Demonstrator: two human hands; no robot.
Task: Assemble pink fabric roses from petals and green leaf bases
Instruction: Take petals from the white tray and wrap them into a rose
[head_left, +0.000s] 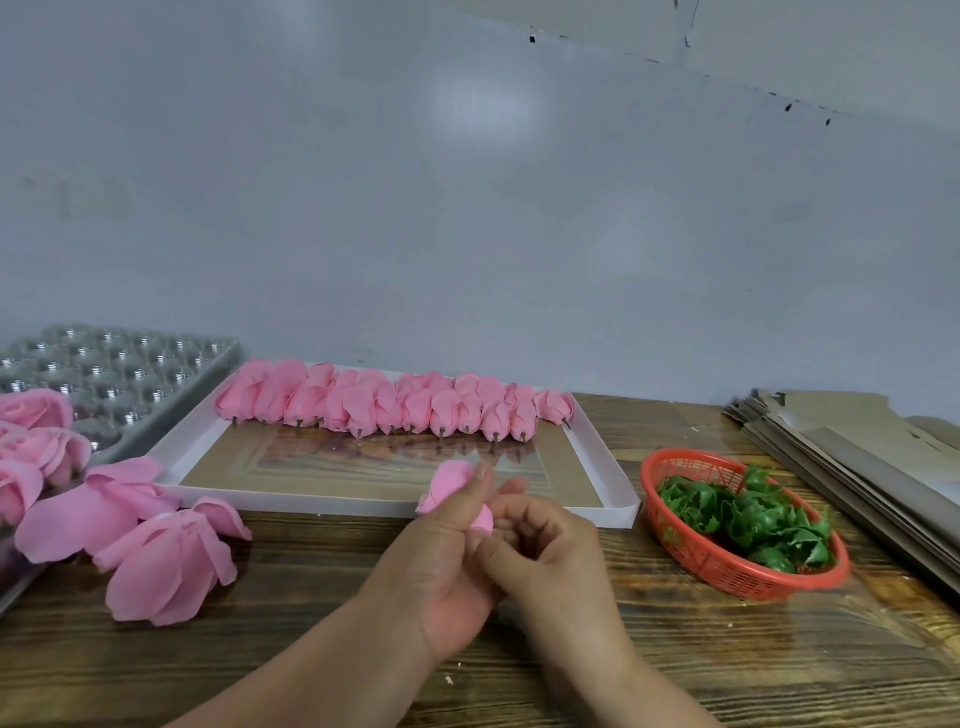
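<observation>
My left hand (441, 566) grips a small pink rose bud (451, 486) over the wooden table, thumb pressed along its side. My right hand (550, 545) is curled against the bud's lower end, its fingertips working at the base, which is hidden between both hands. A row of pink buds on short stems (395, 405) lies along the far side of a white tray (608, 467). Loose open pink petals (166, 556) lie at the left. Green leaf bases (753, 514) fill a red basket (691, 551) at the right.
Finished pink roses (36, 441) sit at the far left beside a clear plastic cell tray (119, 369). Flat cardboard sheets (852, 452) are stacked at the right. A grey wall rises behind the table (311, 597).
</observation>
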